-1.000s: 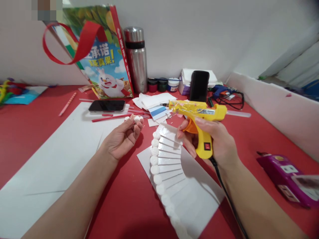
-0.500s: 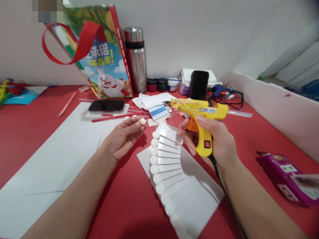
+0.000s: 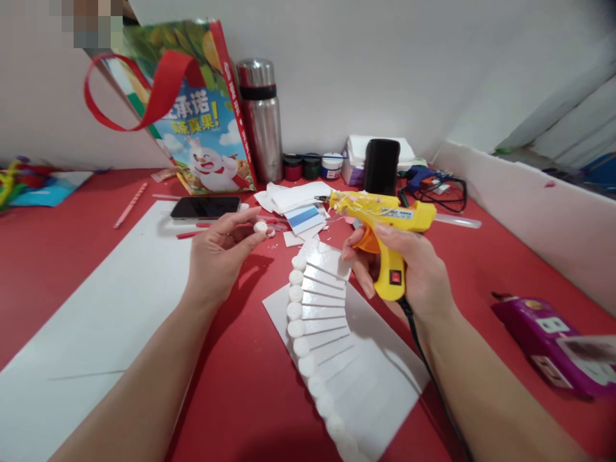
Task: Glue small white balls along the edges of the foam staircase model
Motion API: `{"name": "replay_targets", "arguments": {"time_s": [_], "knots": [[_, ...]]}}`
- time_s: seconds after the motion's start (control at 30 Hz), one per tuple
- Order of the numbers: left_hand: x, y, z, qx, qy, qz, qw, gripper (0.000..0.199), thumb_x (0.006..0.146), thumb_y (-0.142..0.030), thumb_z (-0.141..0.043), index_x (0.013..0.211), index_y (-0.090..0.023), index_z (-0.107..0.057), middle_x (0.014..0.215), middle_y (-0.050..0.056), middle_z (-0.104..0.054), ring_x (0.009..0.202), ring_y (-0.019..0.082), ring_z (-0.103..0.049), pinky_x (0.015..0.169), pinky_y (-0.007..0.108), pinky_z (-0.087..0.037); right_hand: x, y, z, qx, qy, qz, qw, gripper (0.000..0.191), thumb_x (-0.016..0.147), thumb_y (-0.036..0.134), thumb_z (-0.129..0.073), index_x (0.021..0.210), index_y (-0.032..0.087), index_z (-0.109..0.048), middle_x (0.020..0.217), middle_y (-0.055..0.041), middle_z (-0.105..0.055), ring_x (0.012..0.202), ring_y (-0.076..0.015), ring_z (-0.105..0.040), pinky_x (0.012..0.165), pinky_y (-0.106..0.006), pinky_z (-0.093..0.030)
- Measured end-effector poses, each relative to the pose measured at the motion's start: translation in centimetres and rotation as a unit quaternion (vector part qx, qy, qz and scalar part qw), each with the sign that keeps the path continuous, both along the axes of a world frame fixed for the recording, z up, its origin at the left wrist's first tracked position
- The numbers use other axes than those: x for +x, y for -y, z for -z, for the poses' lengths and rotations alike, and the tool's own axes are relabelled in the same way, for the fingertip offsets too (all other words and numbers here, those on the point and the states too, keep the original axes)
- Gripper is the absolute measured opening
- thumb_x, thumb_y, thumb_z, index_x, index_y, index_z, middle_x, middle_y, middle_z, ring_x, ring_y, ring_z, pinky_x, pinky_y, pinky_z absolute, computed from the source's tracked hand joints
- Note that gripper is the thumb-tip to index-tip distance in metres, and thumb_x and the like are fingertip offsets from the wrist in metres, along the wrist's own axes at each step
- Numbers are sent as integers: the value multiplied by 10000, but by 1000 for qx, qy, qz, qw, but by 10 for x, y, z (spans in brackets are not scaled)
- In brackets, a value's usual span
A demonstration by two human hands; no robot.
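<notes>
My left hand [image 3: 217, 255] pinches a small white foam ball [image 3: 260, 227] between thumb and fingertips, held above the red table [image 3: 62, 256]. My right hand [image 3: 409, 269] grips a yellow hot glue gun [image 3: 385, 224] by its handle, nozzle pointing left, a finger by the orange trigger. Between the hands lies a white foam staircase model [image 3: 322, 321] with a curved row of several white balls along its left edge. The glue gun's nozzle is a short way right of the held ball, not touching it.
A large white sheet [image 3: 96, 308] lies at left. Behind are a phone [image 3: 206, 207], a gift bag [image 3: 192, 109], a steel flask [image 3: 260, 122], paint jars [image 3: 312, 165], paper scraps [image 3: 293, 202] and a dark upright phone [image 3: 382, 165]. A purple power strip [image 3: 553, 340] sits at right.
My left hand turned over and rose slightly, now pinching one ball at its fingertips. The glue gun stayed nearly in place. The view shifted a little downward.
</notes>
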State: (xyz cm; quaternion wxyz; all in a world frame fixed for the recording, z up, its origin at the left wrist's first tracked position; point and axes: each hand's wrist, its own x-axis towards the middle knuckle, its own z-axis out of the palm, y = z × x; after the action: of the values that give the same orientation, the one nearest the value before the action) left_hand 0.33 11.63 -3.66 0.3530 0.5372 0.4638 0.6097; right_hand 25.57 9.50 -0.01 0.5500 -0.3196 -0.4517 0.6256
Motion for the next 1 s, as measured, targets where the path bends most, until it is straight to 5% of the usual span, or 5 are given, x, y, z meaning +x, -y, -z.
{"name": "replay_targets", "arguments": {"time_s": [0.27,0.67,1.0], "knots": [[11,8,-2,-13,82,123,989,370,798,-139,-820,1148,-247,-767,1024,35,-773,989,202,-751,950,377,-610,0,1,-2,2,-2,-2,1000,241,907,329,-617,809,136,-723,729,-58,-723,357,-106,-565,352,-223,-423],[10,10,-5,16,-88,98,991,198,838,-238,-795,1036,-246,-797,1013,54,-732,925,189,-652,801,327,-531,0,0,-2,2,19,3,1000,238,894,369,-636,814,160,-715,735,-57,-718,358,-107,-541,342,-244,-399],[12,8,0,83,-208,73,972,365,861,-214,-760,1219,-280,-741,1024,52,-667,870,181,-608,823,350,-527,0,0,-3,-7,35,8,999,237,895,368,-622,800,175,-723,757,-69,-732,362,-116,-552,349,-266,-400]]}}
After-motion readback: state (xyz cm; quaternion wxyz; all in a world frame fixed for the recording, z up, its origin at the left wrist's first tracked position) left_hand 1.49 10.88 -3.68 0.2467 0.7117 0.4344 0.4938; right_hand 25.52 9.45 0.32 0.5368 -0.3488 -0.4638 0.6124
